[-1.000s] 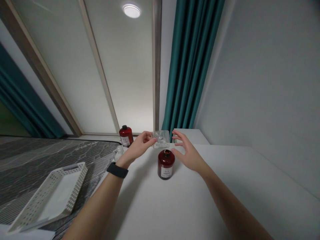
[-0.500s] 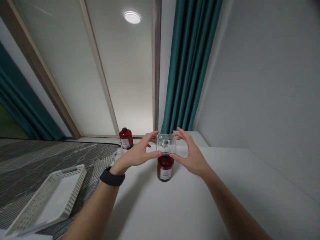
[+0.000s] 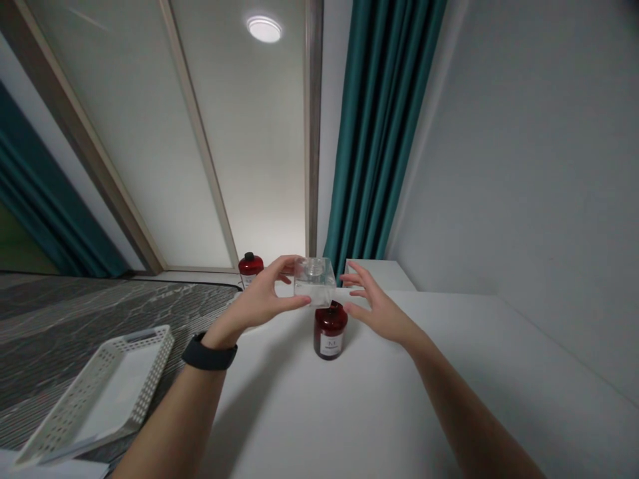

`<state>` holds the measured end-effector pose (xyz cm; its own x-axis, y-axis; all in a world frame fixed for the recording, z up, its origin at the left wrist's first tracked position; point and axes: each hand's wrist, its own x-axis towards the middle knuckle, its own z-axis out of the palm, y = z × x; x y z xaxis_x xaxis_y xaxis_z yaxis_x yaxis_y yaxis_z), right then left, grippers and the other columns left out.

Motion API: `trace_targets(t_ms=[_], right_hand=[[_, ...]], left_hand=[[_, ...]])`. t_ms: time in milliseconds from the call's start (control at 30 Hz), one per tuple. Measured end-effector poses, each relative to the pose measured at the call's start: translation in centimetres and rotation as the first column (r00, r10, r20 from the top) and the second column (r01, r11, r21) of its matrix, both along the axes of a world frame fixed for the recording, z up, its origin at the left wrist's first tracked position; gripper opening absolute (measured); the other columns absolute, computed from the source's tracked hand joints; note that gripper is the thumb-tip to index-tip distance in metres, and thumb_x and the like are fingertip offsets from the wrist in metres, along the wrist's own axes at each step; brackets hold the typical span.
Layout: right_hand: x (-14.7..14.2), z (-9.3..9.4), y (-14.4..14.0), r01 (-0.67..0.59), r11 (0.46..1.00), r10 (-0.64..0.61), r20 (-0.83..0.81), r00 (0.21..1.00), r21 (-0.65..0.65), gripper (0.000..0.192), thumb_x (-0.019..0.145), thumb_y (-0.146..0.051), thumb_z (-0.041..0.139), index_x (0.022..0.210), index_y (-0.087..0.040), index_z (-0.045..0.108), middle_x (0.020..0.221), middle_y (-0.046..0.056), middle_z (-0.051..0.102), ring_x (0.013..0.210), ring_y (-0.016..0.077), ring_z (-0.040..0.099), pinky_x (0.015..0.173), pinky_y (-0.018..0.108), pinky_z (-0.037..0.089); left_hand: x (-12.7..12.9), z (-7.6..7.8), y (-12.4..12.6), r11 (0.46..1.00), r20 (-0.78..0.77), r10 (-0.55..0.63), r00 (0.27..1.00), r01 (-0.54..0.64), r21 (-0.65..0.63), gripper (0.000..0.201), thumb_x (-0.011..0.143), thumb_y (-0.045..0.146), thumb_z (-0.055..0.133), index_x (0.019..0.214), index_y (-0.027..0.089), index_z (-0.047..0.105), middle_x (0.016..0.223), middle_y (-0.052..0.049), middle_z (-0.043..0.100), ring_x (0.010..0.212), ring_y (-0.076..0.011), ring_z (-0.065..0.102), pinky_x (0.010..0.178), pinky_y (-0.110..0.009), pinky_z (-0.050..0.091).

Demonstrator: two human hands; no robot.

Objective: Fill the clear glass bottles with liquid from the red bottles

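My left hand (image 3: 264, 293) grips a clear square bottle (image 3: 315, 283) by its left side, thumb in front and fingers behind. The bottle is held up in the air, its round neck showing near the top. Just to its right my right hand (image 3: 374, 306) is open, fingers apart and off the bottle. Below and slightly behind stands a dark red bottle (image 3: 329, 331) with a white label, upright on the white table (image 3: 379, 412); the clear bottle partly covers its top. A black band (image 3: 210, 352) is on my left wrist.
Another red bottle (image 3: 250, 266) with a black cap stands farther back, partly hidden by my left hand. A white perforated basket (image 3: 100, 392) lies at the left on a grey striped surface (image 3: 44, 339). Teal curtains (image 3: 379, 133) and a plain wall (image 3: 539, 159) are behind.
The clear bottle has shifted left and tipped in my left hand. My right hand has let go of it, and a gap now shows between them.
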<state>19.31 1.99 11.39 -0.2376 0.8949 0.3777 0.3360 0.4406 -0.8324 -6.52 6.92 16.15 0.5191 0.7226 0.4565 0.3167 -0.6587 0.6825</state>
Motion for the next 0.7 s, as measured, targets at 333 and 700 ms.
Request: trace_targets(t_ms=[333, 700], right_hand=[[-0.8, -2.4, 1.1, -0.074, 0.969, 0.090, 0.056, 0.994, -0.238, 0.092, 0.079, -0.027, 0.076, 0.155, -0.029, 0.025, 0.136, 0.011, 0.056, 0.130, 0.0273, 0.055, 0.113, 0.054, 0.037], [-0.9, -3.3, 1.5, -0.027, 0.977, 0.037, 0.043, 0.998, -0.213, 0.086, 0.081, -0.025, 0.073, 0.155, -0.029, 0.029, 0.141, 0.012, 0.055, 0.118, 0.0260, 0.063, 0.103, 0.051, 0.049]], left_hand=[[-3.3, -5.5, -1.8, 0.992, 0.088, 0.102, 0.991, -0.095, -0.082, 0.060, 0.078, 0.035, 0.077, 0.131, 0.024, 0.052, 0.131, -0.011, 0.061, 0.114, -0.0284, 0.062, 0.103, -0.050, 0.050], [-3.8, -10.9, -3.3, 0.962, 0.137, 0.241, 0.961, -0.217, -0.168, 0.056, 0.079, 0.034, 0.073, 0.128, 0.024, 0.048, 0.138, -0.012, 0.056, 0.120, -0.0272, 0.060, 0.107, -0.051, 0.048]])
